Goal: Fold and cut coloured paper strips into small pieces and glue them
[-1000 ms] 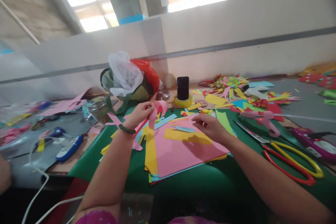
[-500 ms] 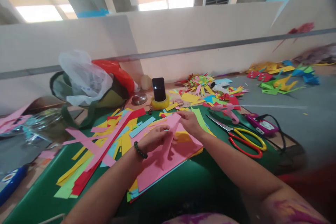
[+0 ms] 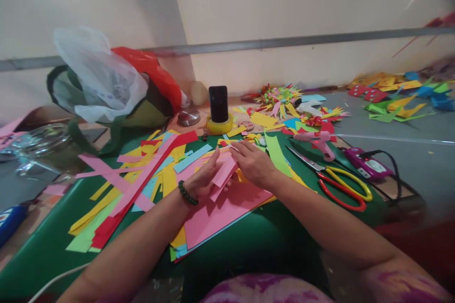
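Observation:
Both my hands meet over a stack of coloured paper sheets [image 3: 220, 215], pink on top, lying on a green mat [image 3: 270, 241]. My left hand [image 3: 204, 181], with a dark bead bracelet at the wrist, holds a folded pink paper strip [image 3: 223, 175] with its fingers held together along it. My right hand [image 3: 253, 163] curls over the strip's upper end and pinches it. A heap of long paper strips [image 3: 142, 175] in pink, red, yellow and blue lies just left of my left hand.
Red-and-yellow scissors [image 3: 337, 184] and a pink glue gun [image 3: 320, 141] lie to the right. A phone [image 3: 218, 104] stands in a yellow tape roll behind the hands. Plastic bags [image 3: 106, 80] sit back left; paper scraps [image 3: 291, 109] cover the back right, below a partition wall.
The view has swung right and tilted down. My left hand brought the pink strip down from mid-air to the paper stack, and my right hand moved in and took hold of its other end.

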A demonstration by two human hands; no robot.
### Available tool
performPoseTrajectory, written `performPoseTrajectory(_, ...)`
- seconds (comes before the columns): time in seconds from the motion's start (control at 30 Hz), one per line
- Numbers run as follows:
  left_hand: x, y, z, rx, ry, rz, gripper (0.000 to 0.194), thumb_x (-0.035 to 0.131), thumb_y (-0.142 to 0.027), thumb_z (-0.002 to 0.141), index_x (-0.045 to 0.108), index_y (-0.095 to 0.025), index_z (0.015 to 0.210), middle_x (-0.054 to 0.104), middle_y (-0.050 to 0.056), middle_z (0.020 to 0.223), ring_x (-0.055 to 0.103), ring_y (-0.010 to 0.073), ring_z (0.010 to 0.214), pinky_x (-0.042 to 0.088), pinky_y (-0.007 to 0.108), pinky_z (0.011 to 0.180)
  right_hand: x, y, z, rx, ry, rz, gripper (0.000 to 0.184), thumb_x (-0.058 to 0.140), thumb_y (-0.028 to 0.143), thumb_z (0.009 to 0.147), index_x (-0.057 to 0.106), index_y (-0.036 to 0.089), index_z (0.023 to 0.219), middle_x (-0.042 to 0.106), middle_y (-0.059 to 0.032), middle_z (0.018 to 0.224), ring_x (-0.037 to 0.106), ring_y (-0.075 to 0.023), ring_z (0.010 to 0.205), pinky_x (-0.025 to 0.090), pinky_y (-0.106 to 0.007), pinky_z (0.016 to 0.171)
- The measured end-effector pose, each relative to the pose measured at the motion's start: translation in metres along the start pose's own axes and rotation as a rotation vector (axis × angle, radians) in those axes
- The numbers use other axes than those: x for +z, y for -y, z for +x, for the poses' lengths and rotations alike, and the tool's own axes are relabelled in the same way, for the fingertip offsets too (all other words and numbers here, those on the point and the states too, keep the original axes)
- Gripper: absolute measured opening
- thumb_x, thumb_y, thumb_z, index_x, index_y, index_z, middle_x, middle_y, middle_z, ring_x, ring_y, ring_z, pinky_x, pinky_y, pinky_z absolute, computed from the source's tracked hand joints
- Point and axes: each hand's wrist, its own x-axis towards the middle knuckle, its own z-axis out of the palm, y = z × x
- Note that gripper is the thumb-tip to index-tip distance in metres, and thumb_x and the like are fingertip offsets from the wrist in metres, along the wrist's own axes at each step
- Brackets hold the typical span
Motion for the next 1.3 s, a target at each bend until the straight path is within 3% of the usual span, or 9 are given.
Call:
performPoseTrajectory(0.13,0.001,0.002,-0.003,0.145,0.018,0.07,0.021,0.073,-0.031,0.077,0.066,-0.012,0.078,0.068,0.005,0.07,0.062,0.0099,0.055,0.05,0.017,0.054,0.001,0.006,-0.001,0.006,0.076,0.094,0.038,0.044,0.009,0.087,0.06,0.008,0.121,0.058,-0.0199,0.129,0.05,-0.0309,0.12,0.043,-0.05,0.102)
performPoseTrajectory(0.23,0.0,0.004,-0.003,0.194,0.055,0.118,0.029,0.078,-0.016,0.069,0.066,-0.013,0.095,0.07,0.005,0.076,0.066,0.0121,0.061,0.051,0.021,0.063,-0.006,0.001,-0.002,0.052,0.042,0.365,0.043,0.048,0.011,0.083,0.057,0.014,0.124,0.056,-0.0161,0.132,0.049,-0.0289,0.123,0.04,-0.05,0.104)
performPoseTrajectory(0.37,0.002,0.004,-0.001,0.325,-0.07,0.127,0.049,0.074,-0.017,0.073,0.057,-0.016,0.119,0.074,0.009,0.092,0.07,0.0178,0.072,0.054,0.032,0.074,-0.02,-0.009,-0.001,0.584,-0.118,0.826,0.033,0.047,0.03,0.087,0.053,0.018,0.117,0.068,-0.0106,0.103,0.064,-0.0231,0.094,0.052,-0.042,0.081)
performPoseTrajectory(0.47,0.006,0.002,0.001,0.567,-0.256,-0.038,0.029,0.072,-0.016,0.074,0.062,-0.015,0.102,0.073,0.01,0.101,0.067,0.0212,0.102,0.047,0.034,0.095,-0.021,-0.005,0.004,0.854,0.113,1.147,0.034,0.05,0.05,0.085,0.054,0.018,0.095,0.067,-0.0048,0.072,0.064,-0.0175,0.067,0.051,-0.032,0.063)
performPoseTrajectory(0.53,0.01,0.001,0.002,0.631,-0.319,-0.126,0.021,0.07,-0.014,0.075,0.062,-0.015,0.094,0.072,0.01,0.106,0.06,0.0227,0.116,0.044,0.037,0.102,-0.015,0.005,0.008,0.824,0.213,1.275,0.036,0.059,0.054,0.079,0.054,0.018,0.083,0.066,-0.0029,0.07,0.063,-0.015,0.066,0.049,-0.028,0.063)
performPoseTrajectory(0.63,0.013,0.001,0.002,0.601,-0.319,-0.151,0.022,0.067,-0.012,0.076,0.06,-0.016,0.096,0.071,0.009,0.107,0.059,0.0243,0.116,0.046,0.041,0.099,-0.002,0.021,0.011,0.757,0.139,1.346,0.039,0.073,0.05,0.066,0.051,0.019,0.074,0.061,0.0026,0.064,0.059,-0.0116,0.061,0.046,-0.026,0.06)
performPoseTrajectory(0.77,0.015,0.003,0.001,0.583,-0.298,-0.141,0.024,0.069,-0.012,0.073,0.059,-0.017,0.094,0.071,0.007,0.101,0.064,0.024,0.106,0.05,0.041,0.093,0.005,0.029,0.011,0.817,0.122,1.435,0.04,0.078,0.041,0.058,0.047,0.02,0.072,0.055,0.0086,0.049,0.053,-0.0093,0.047,0.042,-0.023,0.051)
performPoseTrajectory(0.97,0.016,0.004,0.003,0.572,-0.274,-0.151,0.018,0.073,-0.02,0.073,0.062,-0.014,0.086,0.072,0.008,0.093,0.065,0.0242,0.102,0.049,0.04,0.094,-0.001,0.026,0.01,0.85,0.132,1.448,0.031,0.077,0.024,0.055,0.051,0.019,0.072,0.064,0.0052,0.055,0.062,-0.0119,0.053,0.048,-0.025,0.055)
performPoseTrajectory(1.3,0.008,0.0,0.002,0.535,-0.325,-0.111,0.02,0.076,-0.015,0.067,0.068,-0.013,0.085,0.075,0.009,0.089,0.065,0.0235,0.105,0.048,0.034,0.096,-0.003,0.027,0.008,0.965,0.268,1.582,0.041,0.079,0.017,0.051,0.047,0.02,0.078,0.067,0.0039,0.055,0.067,-0.0138,0.056,0.05,-0.024,0.057)
